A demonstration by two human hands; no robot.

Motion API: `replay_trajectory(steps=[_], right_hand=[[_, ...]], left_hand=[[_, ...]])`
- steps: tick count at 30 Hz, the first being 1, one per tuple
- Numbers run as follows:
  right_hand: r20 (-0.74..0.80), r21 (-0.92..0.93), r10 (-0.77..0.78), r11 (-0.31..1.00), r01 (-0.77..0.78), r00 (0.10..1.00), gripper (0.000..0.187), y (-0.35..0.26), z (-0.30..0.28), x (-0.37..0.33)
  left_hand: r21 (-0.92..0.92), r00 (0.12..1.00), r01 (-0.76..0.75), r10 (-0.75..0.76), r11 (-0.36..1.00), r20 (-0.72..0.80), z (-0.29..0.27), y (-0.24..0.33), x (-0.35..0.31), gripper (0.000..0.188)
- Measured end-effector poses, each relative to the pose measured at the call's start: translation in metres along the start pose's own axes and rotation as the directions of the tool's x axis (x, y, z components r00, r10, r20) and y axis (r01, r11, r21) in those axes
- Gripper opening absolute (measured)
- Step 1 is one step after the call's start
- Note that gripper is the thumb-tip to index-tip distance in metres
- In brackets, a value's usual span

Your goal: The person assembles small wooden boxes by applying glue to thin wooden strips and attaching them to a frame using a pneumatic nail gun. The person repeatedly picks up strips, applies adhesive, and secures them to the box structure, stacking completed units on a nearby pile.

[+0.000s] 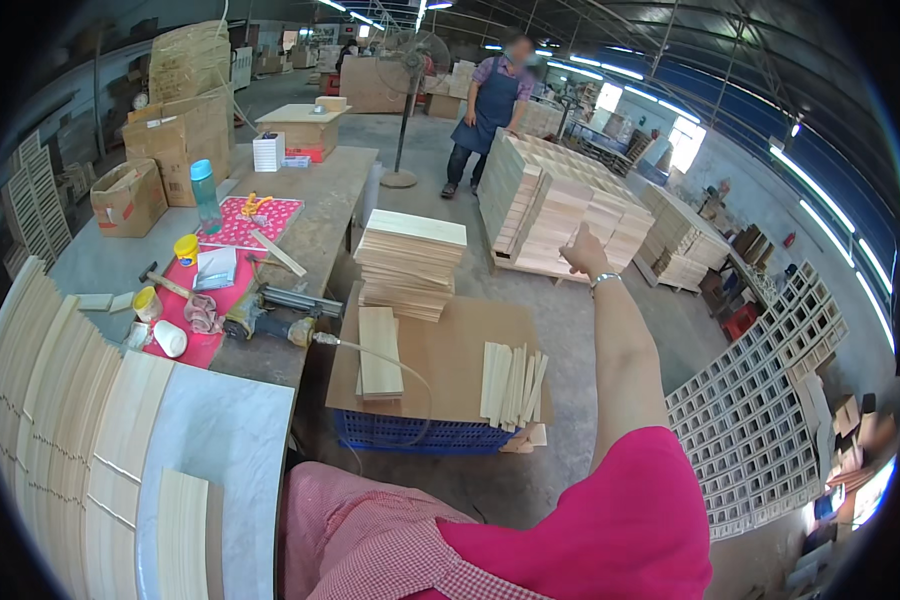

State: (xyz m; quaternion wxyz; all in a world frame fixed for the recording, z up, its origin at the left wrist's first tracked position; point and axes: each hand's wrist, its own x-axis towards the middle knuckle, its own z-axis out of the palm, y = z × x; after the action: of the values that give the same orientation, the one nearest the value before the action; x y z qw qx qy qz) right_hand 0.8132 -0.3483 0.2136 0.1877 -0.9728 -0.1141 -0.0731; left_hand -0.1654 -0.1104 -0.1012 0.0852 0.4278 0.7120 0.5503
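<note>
My right arm reaches forward, a bracelet at the wrist. My right hand (582, 252) is held out with one finger extended and nothing visible in its grasp. Behind it in the picture stands a large stack of pale wooden boards (560, 200) on a pallet; touching cannot be confirmed. My left hand is out of view. Ahead of my body, a brown board (450, 350) lies over a blue plastic crate (420, 432). On it are a tall pile of thin wooden panels (410, 262), a few shorter boards (379, 350) and a group of narrow wooden strips (510, 385).
A workbench on the left carries an air nail gun (280, 325) with a hose, a hammer (165, 282), a blue bottle (205, 195) and cardboard boxes (185, 150). Slatted wood panels (80, 400) lie nearby. A person in an apron (492, 105) stands beyond the pallet; wooden lattice (760, 410) is at right.
</note>
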Motion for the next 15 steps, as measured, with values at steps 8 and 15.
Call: replay_trajectory(steps=[8, 15], right_hand=[[-0.017, -0.032, -0.033, 0.999, 0.032, 0.999, 0.078, -0.011, -0.011, 0.020], [0.029, -0.040, -0.025, 0.999, 0.026, 0.999, 0.073, -0.022, -0.004, 0.012]], left_hand=[[0.007, 0.999, -0.025, 0.025, 1.000, 0.048, 0.006, 0.016, -0.002, 0.031], [-0.035, 0.999, 0.003, -0.001, 0.999, 0.048, 0.007, 0.019, -0.007, 0.031]])
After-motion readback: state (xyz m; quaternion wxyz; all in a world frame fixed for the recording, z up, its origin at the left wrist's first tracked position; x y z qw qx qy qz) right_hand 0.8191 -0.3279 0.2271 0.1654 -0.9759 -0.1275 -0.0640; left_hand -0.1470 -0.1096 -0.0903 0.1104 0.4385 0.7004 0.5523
